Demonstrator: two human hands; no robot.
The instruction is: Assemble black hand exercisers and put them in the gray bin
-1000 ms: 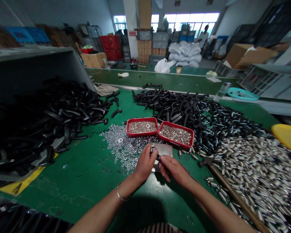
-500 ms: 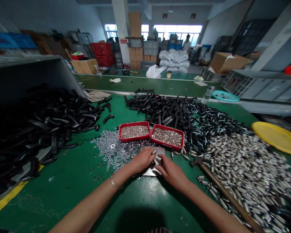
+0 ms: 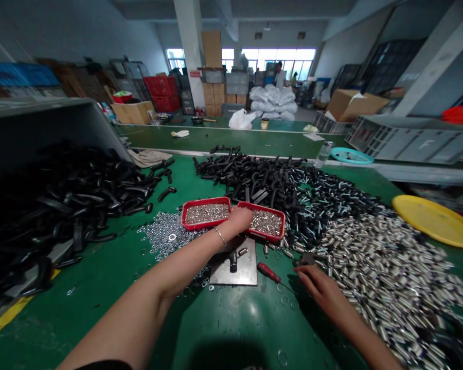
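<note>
My left hand [image 3: 241, 220] reaches over the near left edge of the right red tray [image 3: 268, 238] of small metal pins. Its fingers are curled down; what they hold, if anything, is hidden. On the metal plate [image 3: 249, 276] below it lie a black handle-like part [image 3: 233, 263] and a short silver cylinder [image 3: 243, 251]. Off to the right, my right hand [image 3: 317, 281] has its fingers stretched out beside the hammer head [image 3: 307, 259]; whether it touches the hammer is unclear. The hammer's handle is hidden under hand and forearm. A red-handled screwdriver [image 3: 269, 272] lies between plate and hand.
Left of the trays spread many small rings [image 3: 160, 234]; another red tray [image 3: 206, 226] holds small parts. Silver cylinders [image 3: 393, 277] are heaped at right, black parts [image 3: 250, 174] behind. A grey crate [image 3: 100, 121] spills black handles at left. A yellow lid [image 3: 435, 218] lies right.
Both hands have left the plate: the left went forward to the right tray, the right moved rightward to the hammer. The black part, silver cylinder and screwdriver are now uncovered.
</note>
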